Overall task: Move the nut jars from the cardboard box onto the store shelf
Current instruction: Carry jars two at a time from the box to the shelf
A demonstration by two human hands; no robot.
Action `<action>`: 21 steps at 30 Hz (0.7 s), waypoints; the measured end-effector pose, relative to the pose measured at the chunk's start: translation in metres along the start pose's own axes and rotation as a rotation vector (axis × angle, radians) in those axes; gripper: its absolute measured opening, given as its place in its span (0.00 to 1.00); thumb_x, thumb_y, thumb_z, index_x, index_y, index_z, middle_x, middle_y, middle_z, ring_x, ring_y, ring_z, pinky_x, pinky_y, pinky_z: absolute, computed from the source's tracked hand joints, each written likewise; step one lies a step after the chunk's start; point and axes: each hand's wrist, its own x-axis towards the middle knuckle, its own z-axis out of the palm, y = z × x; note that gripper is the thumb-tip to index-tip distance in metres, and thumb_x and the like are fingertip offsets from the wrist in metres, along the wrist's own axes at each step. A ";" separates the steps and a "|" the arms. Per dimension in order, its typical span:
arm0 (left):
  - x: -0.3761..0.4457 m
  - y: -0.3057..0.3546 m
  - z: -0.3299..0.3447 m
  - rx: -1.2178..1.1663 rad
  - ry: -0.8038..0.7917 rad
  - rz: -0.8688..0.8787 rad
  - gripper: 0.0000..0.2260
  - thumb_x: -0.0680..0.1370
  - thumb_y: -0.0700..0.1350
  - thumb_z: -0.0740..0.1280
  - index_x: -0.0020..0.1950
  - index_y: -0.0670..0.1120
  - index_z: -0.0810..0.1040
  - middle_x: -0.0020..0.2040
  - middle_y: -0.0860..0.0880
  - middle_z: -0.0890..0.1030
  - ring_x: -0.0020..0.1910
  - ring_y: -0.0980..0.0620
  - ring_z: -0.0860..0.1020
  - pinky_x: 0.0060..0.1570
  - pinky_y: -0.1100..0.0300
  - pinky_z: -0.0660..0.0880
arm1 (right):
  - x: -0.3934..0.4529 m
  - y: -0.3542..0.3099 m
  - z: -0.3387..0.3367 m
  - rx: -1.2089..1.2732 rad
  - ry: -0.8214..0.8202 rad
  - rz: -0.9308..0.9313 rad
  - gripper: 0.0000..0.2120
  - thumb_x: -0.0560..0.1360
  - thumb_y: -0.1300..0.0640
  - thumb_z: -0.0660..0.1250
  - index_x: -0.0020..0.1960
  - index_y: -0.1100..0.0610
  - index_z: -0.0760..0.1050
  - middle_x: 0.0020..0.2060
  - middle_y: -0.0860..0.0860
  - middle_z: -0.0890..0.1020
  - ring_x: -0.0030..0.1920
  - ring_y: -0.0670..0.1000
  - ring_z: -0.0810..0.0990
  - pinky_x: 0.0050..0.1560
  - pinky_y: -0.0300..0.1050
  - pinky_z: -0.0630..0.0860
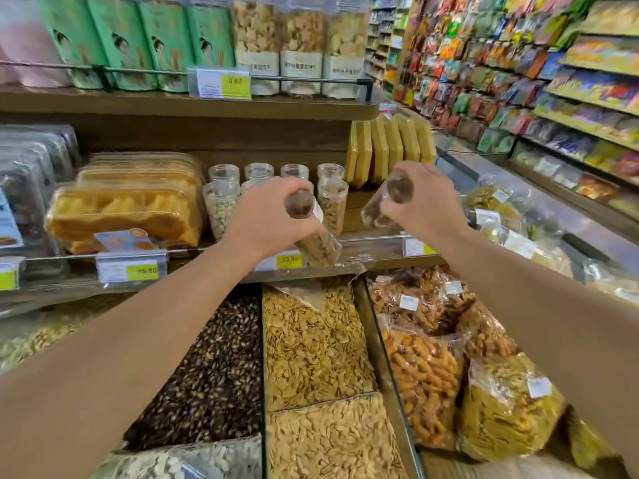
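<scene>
Head view: I have both arms stretched toward the middle store shelf [366, 252], 1 clear nut jar in each hand.

Left hand [266, 219]: fingers grasping a nut jar [313, 233] round its upper part. Jar tilted, lid end toward the camera, base slanting down to the right. Its lower end sits over the shelf's front rail, right by the yellow price tag [289, 260] reading 23.80. I cannot tell if it touches the rail.

Right hand [423, 198]: fingers wrapped round a second nut jar [387, 202], also tilted, lid toward me, held above the bare stretch of shelf at the right end of the jar row.

Already on the shelf: a cluster of upright jars [221, 205] in 2 rows, clear lids, between the 2 hands and behind the left one. Some are partly hidden by the left hand, so I give no count.

Left of the jars: stacked clear packs of orange-yellow snacks [128, 209]. Right, behind the right hand: a row of yellow packets [390, 146] standing on edge.

Upper shelf: green boxes [138, 39] and tall clear packs of pale crackers [301, 43].

Below the shelf: open bins of seeds [311, 344] and bagged snacks [425, 378].

The cardboard box is out of view.
</scene>
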 end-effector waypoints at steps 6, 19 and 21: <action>0.036 -0.007 0.024 0.027 -0.004 0.002 0.22 0.69 0.55 0.73 0.62 0.55 0.78 0.55 0.56 0.80 0.48 0.59 0.74 0.47 0.63 0.69 | 0.068 0.027 0.039 0.010 -0.045 0.025 0.24 0.71 0.50 0.71 0.66 0.51 0.73 0.61 0.53 0.73 0.59 0.55 0.74 0.61 0.49 0.70; 0.078 -0.028 0.048 0.044 -0.008 0.002 0.22 0.67 0.54 0.74 0.61 0.54 0.79 0.53 0.58 0.80 0.51 0.60 0.76 0.48 0.68 0.70 | 0.168 0.060 0.132 0.039 -0.268 0.085 0.26 0.74 0.49 0.68 0.70 0.55 0.68 0.65 0.54 0.71 0.63 0.57 0.73 0.57 0.46 0.68; 0.080 -0.033 0.051 0.058 -0.008 -0.005 0.22 0.67 0.54 0.74 0.61 0.54 0.79 0.52 0.58 0.80 0.49 0.61 0.75 0.46 0.72 0.67 | 0.174 0.062 0.140 0.051 -0.295 0.098 0.29 0.74 0.50 0.68 0.72 0.54 0.66 0.68 0.55 0.68 0.64 0.58 0.72 0.58 0.46 0.68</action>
